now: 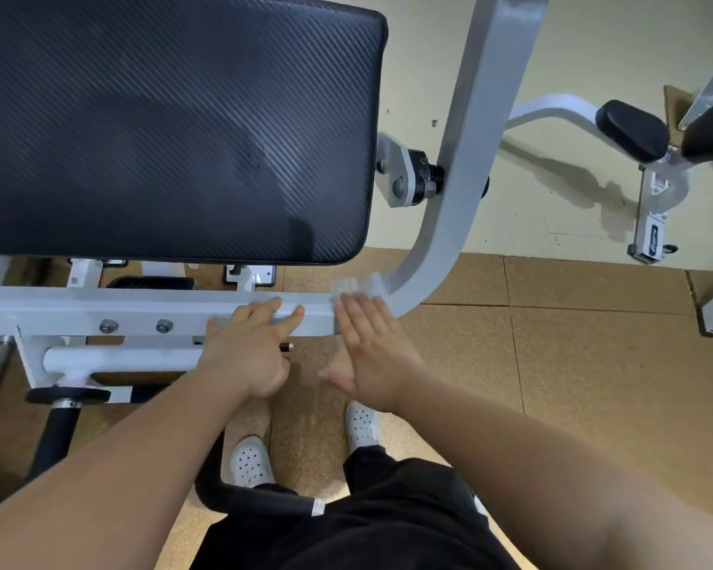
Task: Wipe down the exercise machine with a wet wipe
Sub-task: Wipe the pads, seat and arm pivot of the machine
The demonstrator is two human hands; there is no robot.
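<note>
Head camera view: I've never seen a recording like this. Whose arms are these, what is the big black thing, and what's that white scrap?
The camera sits on a person's head, looking down, so the arms are their own. The black pad is the cushion of an exercise machine; below it runs a white frame bar. The right hand presses a wet wipe flat against the bar near its bend, fingers straight. The left hand rests on the bar beside it, holding nothing. Underneath you see their white shoes on a brown tiled floor.
</note>
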